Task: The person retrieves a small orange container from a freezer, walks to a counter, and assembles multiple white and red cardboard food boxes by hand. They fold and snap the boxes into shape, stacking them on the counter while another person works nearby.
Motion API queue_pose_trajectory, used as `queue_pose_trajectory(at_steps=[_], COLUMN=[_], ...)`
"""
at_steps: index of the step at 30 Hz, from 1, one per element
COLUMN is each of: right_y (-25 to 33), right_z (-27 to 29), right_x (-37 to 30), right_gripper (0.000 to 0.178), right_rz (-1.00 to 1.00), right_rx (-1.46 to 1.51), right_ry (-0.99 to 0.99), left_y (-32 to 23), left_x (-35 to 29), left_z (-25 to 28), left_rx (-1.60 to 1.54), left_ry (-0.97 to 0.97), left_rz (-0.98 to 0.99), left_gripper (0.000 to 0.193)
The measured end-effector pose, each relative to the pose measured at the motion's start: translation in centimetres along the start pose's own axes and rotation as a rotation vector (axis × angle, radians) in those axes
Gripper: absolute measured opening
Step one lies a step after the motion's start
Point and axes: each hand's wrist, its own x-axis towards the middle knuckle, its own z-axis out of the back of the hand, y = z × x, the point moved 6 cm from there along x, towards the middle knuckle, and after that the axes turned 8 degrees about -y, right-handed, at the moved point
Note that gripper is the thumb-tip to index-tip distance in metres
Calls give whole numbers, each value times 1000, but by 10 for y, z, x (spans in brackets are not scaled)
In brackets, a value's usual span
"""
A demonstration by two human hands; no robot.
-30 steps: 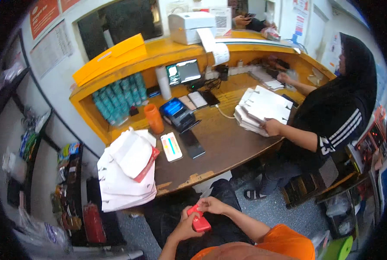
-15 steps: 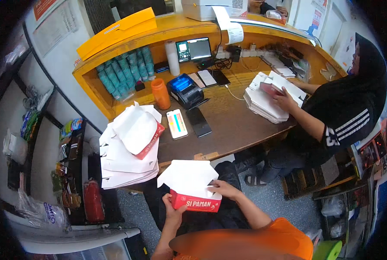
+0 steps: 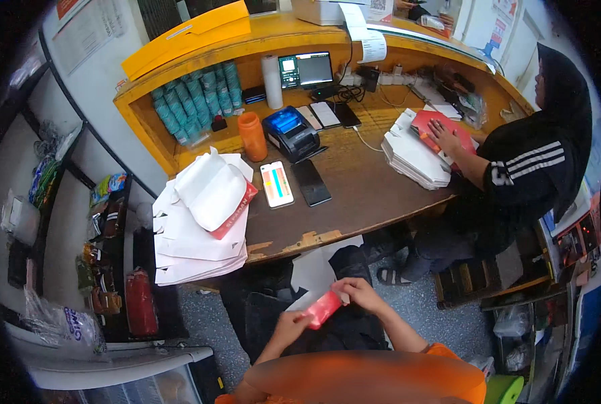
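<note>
Above my lap I hold a red-and-white cardboard food box (image 3: 325, 310), partly folded. Its red wall is tilted, and its white flap stretches away toward the desk edge. My left hand (image 3: 292, 327) grips the left end of the red wall, while my right hand (image 3: 357, 295) pinches its right end. Left of them, on the desk corner, a stack of flat white box blanks (image 3: 196, 246) carries one partly folded box (image 3: 214, 195) with a red side. The undersides of my fingers and the far inside of the held box are hidden.
On the brown desk (image 3: 354, 202) lie two phones, a blue-black receipt printer (image 3: 291, 135) and an orange bottle (image 3: 252, 137). A co-worker in black, at right, rests a hand on a red box panel (image 3: 442, 131) over another white stack (image 3: 415, 165). Shelves (image 3: 109, 262) stand at left.
The box in my hands has turned and tilted, so its printed front no longer faces up. Both my hands shifted with it. The co-worker's box now lies red side up under a flat hand.
</note>
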Motion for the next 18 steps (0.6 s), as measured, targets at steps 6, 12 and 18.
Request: queue_pose_trajectory(at_steps=[6,12,18], right_y=[11,17,15], right_z=[-30,-54,-55], right_x=[-22,-22,-20], right_gripper=[30,35,35], right_rz=[138,462,383], right_rx=[-109,-363,-399], right_ry=[429,373,167], left_y=[1,-12,-31], left_x=[-6,-15,-18], left_z=[-2,6,11], left_rx=[90,85,101], left_ry=[80,109,136], left_rz=[130,76,-7], left_gripper=[39,38,32])
